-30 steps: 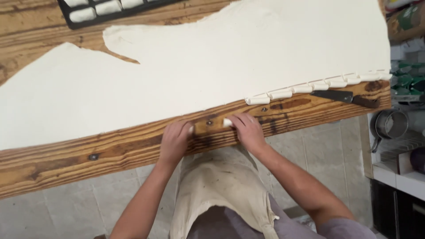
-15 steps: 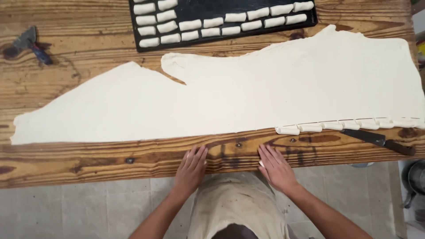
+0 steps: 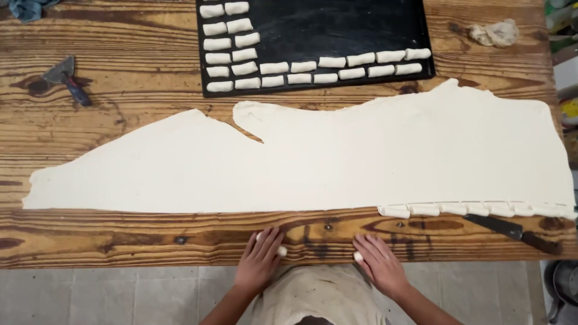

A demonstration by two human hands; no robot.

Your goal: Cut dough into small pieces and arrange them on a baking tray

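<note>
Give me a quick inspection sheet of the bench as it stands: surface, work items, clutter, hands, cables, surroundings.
Surface: wooden table, knotted planks, near edge by the person.
Job's things: long sheet of rolled dough across the table; row of cut dough rolls along its near right edge; black tray partly filled with dough rolls; small white dough bits under the hands.
Clutter: knife right of the hands; scraper far left; dough scrap far right; blue cloth at the far left corner.
Grippers: left hand and right hand flat on the table edge, fingers spread.
Cables: nothing seen.
Surroundings: grey tiled floor; apron on the person.
</note>
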